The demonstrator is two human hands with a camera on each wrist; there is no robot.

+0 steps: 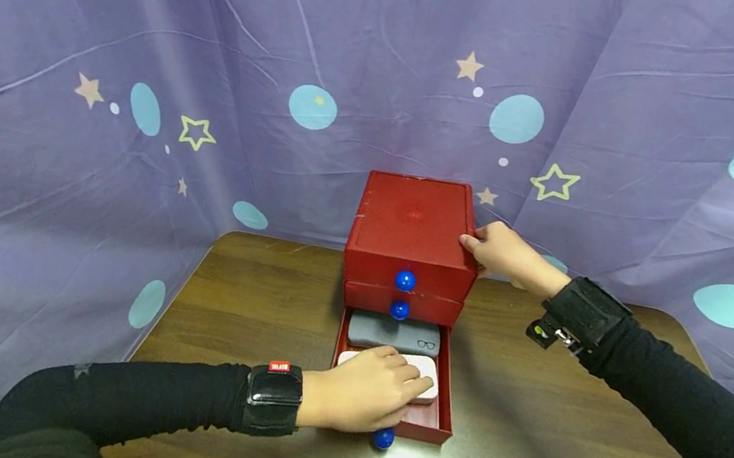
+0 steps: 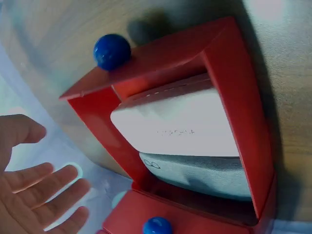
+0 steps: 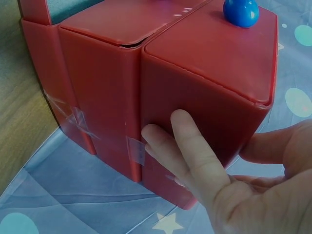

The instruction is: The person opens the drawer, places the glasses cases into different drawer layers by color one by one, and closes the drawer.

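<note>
A red drawer unit (image 1: 414,220) with blue ball knobs stands on the table, its bottom drawer (image 1: 447,412) pulled out. Inside that drawer lie a white case (image 2: 180,124) with faint lettering and, behind it, a grey glasses case (image 1: 394,335) with a small glasses print. My left hand (image 1: 369,390) hovers over the drawer's front left part, fingers extended and apart; the left wrist view shows nothing held. At the unit's upper right edge my right hand (image 3: 214,180) rests with its thumb on top and straight fingers against the side wall.
The wooden table (image 1: 257,307) extends on both sides of the unit. Behind it hangs a purple curtain (image 1: 393,45) with stars and blue ovals. Two upper drawers are closed, their blue knobs (image 1: 405,281) jutting forward. Clear tape (image 3: 135,150) crosses the unit's side.
</note>
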